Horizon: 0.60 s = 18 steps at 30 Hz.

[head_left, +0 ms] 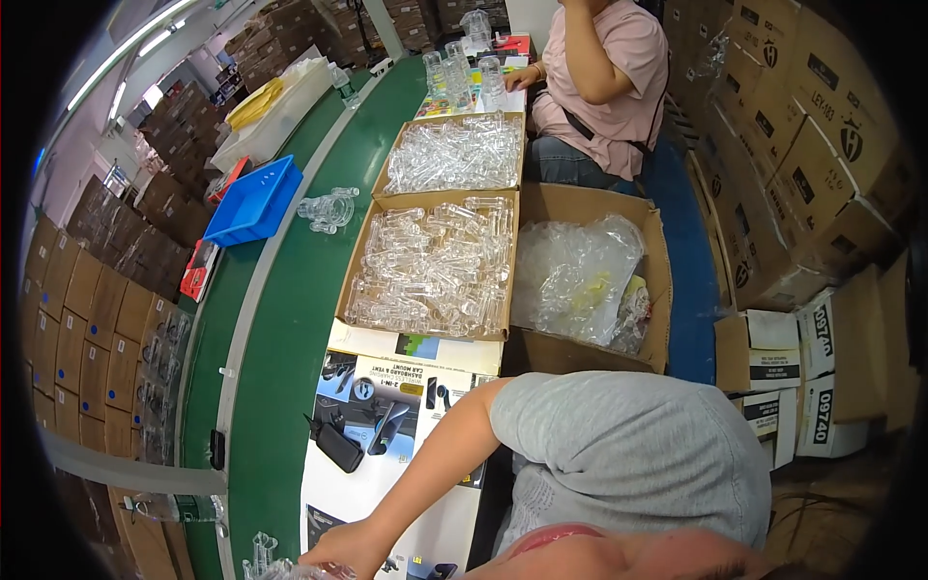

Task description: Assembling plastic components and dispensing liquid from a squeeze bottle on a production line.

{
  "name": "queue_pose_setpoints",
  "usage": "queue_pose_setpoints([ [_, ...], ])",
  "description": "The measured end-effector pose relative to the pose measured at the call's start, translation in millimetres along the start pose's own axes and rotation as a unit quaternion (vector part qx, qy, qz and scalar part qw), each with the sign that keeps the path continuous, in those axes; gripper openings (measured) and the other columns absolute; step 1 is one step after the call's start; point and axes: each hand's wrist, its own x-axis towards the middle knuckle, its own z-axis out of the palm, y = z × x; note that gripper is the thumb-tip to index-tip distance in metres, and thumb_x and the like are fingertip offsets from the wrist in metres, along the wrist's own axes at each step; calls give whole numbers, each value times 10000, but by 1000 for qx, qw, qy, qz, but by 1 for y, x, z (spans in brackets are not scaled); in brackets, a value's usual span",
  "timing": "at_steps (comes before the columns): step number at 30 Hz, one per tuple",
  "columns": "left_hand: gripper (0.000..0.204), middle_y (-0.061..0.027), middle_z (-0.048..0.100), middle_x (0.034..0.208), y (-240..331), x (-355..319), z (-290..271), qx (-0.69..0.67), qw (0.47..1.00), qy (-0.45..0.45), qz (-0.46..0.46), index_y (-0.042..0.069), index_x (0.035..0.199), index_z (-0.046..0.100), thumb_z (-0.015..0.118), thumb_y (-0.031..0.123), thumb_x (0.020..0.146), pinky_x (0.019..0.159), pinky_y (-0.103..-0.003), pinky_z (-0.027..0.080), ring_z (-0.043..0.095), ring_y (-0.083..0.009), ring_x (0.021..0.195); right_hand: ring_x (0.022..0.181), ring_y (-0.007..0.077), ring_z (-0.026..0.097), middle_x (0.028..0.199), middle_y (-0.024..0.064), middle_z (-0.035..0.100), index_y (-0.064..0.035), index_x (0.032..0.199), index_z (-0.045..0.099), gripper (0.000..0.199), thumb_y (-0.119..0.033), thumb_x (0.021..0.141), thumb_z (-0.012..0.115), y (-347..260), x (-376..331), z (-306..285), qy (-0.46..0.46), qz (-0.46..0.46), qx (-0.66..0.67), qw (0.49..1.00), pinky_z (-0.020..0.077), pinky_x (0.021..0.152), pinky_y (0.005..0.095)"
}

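My left hand (340, 551) reaches down to the lower edge of the view, over a white printed carton (387, 387). Its fingers curl on a small cluster of clear plastic parts (269, 563) at the edge of the green conveyor belt (290, 329). A black clip-like gadget (336, 445) lies on the carton just beyond my forearm. My grey-sleeved shoulder fills the lower middle. My right hand is out of sight.
Two flat cardboard trays of clear plastic parts (435, 271) (456, 155) lie ahead, next to an open box of crumpled plastic bags (580, 280). A blue tray (253, 201) and loose clear pieces (329, 208) sit on the belt. A person in pink (604, 77) sits beyond; stacked cartons (812, 145) stand on the right.
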Motion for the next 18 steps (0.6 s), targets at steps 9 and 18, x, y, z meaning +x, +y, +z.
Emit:
queue_pose_setpoints([
  [9,671,-171,480,1151,10,-4,1,74,997,10,10,0,1267,334,697,224,749,967,-476,347,478,-308,1061,747,156,557,850,91,610,-94,1200,434,577,-254,694,660,39,-60,17,20,44,158,986,442,638,312],
  [18,666,-173,478,1149,27,-12,-2,164,986,34,9,0,1262,336,701,209,745,966,-479,344,477,-306,1058,706,295,578,811,126,597,-43,1044,447,530,-332,665,681,16,-78,3,-27,21,60,998,443,632,359],
])
